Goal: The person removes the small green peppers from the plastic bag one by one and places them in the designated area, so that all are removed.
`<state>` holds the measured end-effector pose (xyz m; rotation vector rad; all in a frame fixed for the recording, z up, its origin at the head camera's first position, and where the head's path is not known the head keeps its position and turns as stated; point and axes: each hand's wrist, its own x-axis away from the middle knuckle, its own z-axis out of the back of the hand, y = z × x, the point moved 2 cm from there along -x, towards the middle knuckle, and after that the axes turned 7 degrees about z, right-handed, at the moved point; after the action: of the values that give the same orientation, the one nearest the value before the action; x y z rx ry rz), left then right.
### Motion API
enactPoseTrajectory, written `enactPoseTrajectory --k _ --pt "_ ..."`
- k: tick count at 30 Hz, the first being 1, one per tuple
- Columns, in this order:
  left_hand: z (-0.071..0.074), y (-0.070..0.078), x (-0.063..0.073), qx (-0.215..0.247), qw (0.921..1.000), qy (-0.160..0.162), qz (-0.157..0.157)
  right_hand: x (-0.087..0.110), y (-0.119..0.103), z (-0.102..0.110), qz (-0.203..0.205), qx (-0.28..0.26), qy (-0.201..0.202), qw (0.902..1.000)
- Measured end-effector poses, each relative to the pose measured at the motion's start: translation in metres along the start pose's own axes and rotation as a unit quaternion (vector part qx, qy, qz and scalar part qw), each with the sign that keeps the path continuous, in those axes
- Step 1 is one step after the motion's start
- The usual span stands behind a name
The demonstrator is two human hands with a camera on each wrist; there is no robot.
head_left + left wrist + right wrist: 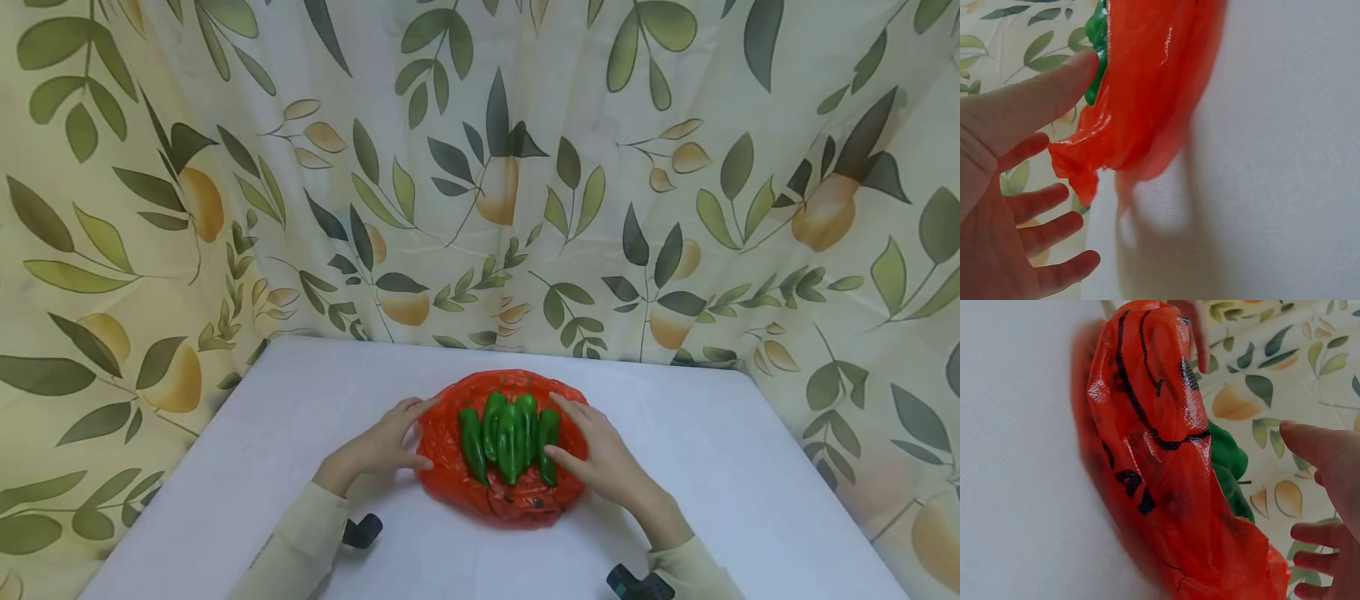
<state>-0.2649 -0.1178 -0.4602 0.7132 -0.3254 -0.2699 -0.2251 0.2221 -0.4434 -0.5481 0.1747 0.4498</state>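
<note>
Several green peppers lie side by side on a crumpled red plastic bag at the middle of the table, stems pointing to the far side. My left hand is at the bag's left edge, fingers spread and thumb apart. In the left wrist view the same hand shows relaxed fingers beside the bag, holding nothing. My right hand reaches over the bag's right edge, its fingers loosely spread near the rightmost pepper. Black print marks the bag's near side in the right wrist view.
A white cloth covers the table. Behind and at both sides hangs a curtain printed with leaves and fruit. Dark wrist devices sit on both sleeves, the left one low over the table.
</note>
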Motion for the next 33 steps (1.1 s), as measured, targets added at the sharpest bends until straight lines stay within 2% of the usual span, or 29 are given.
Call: enactPoseTrajectory --k 3,11,18,27,33 --pt "-0.001 -0.003 -0.001 0.0 1.0 -0.002 0.004 -0.001 0.0 -0.002 -0.006 -0.011 -0.01 0.9999" --pt "-0.005 -0.011 -0.005 -0.01 0.9999 -0.002 -0.011 -0.001 0.006 -0.01 -0.024 -0.027 -0.029 0.9989" --pt "-0.009 -0.015 -0.008 -0.007 0.9999 -0.002 0.011 -0.001 0.009 -0.014 -0.016 -0.006 -0.026 0.9995" --pt "-0.011 -0.016 -0.009 -0.017 0.9994 -0.003 0.031 -0.001 0.014 -0.02 -0.012 0.016 -0.045 0.9988" --pt "-0.012 -0.017 -0.007 -0.018 0.9988 -0.007 0.044 0.002 0.011 -0.026 -0.006 0.024 -0.076 0.9968"
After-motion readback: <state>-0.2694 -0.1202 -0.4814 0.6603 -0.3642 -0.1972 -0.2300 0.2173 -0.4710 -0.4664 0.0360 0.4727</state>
